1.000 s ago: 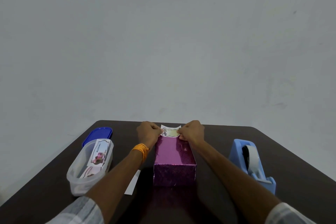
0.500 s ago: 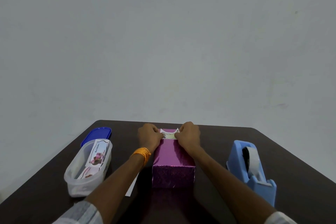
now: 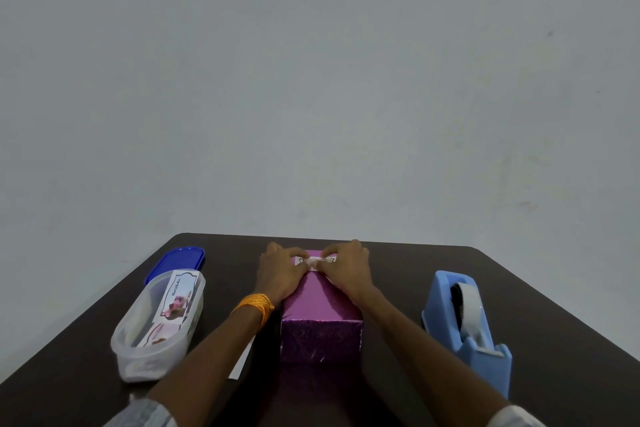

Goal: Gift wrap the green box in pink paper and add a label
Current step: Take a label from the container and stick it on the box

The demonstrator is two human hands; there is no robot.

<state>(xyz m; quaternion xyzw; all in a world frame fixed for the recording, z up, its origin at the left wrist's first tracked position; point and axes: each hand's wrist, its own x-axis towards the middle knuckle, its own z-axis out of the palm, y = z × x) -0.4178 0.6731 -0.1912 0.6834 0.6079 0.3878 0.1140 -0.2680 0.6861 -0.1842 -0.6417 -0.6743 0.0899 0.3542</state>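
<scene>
The box [image 3: 320, 308], wrapped in shiny pink paper, lies lengthwise in the middle of the dark table [image 3: 540, 291]. A small white printed label [image 3: 313, 261] lies flat on the far end of its top. My left hand [image 3: 278, 274], with an orange band at the wrist, and my right hand [image 3: 348, 267] rest on that end from either side. Both thumbs press down on the label and nearly meet at its middle. The hands cover most of the label.
A clear plastic tub [image 3: 159, 322] holding more printed labels stands at the left, its blue lid [image 3: 176, 260] behind it. A light blue tape dispenser [image 3: 467, 322] stands at the right. A white paper strip [image 3: 242, 366] lies under my left forearm.
The label, held upright by both hands above the box's far end, has been laid flat on the top. My thumbs have moved inward over it.
</scene>
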